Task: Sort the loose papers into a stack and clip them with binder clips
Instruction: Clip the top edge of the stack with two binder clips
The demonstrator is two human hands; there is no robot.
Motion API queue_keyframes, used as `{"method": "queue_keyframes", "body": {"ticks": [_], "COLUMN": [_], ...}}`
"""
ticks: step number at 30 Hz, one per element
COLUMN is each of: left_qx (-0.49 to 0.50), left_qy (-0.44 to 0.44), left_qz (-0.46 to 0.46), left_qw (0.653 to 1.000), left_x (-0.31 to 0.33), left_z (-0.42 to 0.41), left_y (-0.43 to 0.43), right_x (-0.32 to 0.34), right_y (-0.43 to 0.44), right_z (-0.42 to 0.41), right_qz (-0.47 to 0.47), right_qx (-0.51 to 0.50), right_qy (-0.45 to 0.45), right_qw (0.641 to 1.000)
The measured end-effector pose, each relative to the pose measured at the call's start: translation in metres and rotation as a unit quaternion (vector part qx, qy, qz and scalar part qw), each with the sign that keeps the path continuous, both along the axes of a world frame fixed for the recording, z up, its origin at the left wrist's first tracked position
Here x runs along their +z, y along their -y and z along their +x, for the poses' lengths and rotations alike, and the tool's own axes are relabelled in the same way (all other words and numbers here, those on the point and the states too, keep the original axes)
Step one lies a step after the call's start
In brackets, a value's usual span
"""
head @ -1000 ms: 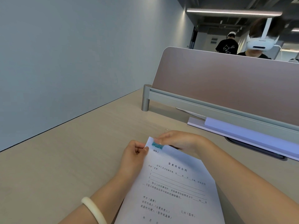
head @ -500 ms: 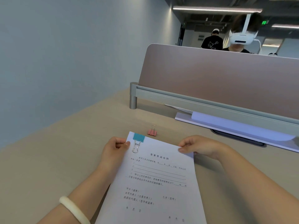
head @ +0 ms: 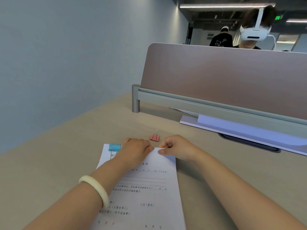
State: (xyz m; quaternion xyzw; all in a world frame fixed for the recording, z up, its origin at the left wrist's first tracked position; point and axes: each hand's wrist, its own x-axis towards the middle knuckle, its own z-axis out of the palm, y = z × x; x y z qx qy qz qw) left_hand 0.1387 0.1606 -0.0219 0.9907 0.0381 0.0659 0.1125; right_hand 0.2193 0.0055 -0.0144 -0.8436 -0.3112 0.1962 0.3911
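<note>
A stack of white printed papers [head: 149,185] lies on the beige desk in front of me. A blue binder clip [head: 114,147] grips its top left corner, wire handle folded down onto the page. My left hand [head: 135,151] rests on the top edge of the stack near the middle, fingers pressing the paper. My right hand [head: 176,149] pinches the top right corner between thumb and fingers. A pink binder clip [head: 154,137] lies loose on the desk just beyond both hands.
A grey-railed desk divider with a mauve panel [head: 224,80] crosses the back. A flat white pad or folder [head: 240,128] lies under it at right. Two people stand beyond the divider. A grey wall runs along the left.
My left hand moved from the stack's left corner to the middle of the top edge. My right hand shifted inward along the top edge and now pinches the right corner.
</note>
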Motion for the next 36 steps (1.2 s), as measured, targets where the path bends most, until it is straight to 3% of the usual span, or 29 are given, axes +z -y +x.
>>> {"method": "queue_keyframes", "body": {"ticks": [3, 7, 13, 20, 24, 31, 36], "left_qx": [0.009, 0.020, 0.031, 0.021, 0.017, 0.012, 0.018], "left_qy": [0.028, 0.046, 0.060, 0.066, 0.072, 0.099, 0.097], "left_qz": [-0.019, -0.023, -0.015, -0.038, -0.020, -0.008, 0.010], "left_qw": [0.999, 0.998, 0.998, 0.997, 0.997, 0.995, 0.995], "left_x": [-0.009, -0.016, -0.019, -0.021, -0.021, -0.021, -0.021], "left_z": [0.000, 0.001, 0.001, 0.002, 0.003, 0.001, 0.002], "left_y": [-0.005, -0.004, -0.002, -0.004, -0.003, -0.002, -0.002], "right_x": [0.000, -0.010, -0.025, 0.005, 0.011, 0.011, 0.016], "right_y": [-0.002, -0.026, -0.056, -0.021, -0.016, -0.009, -0.006], "right_z": [0.008, 0.042, 0.050, 0.033, 0.014, 0.006, 0.007], "right_qz": [0.047, 0.080, 0.053, 0.124, 0.189, 0.145, 0.141], "right_qx": [-0.010, -0.172, -0.159, -0.122, -0.125, -0.120, -0.107], "right_qy": [-0.028, 0.023, 0.120, -0.004, -0.105, -0.192, -0.203], "right_qw": [0.998, 0.982, 0.978, 0.985, 0.968, 0.963, 0.963]}}
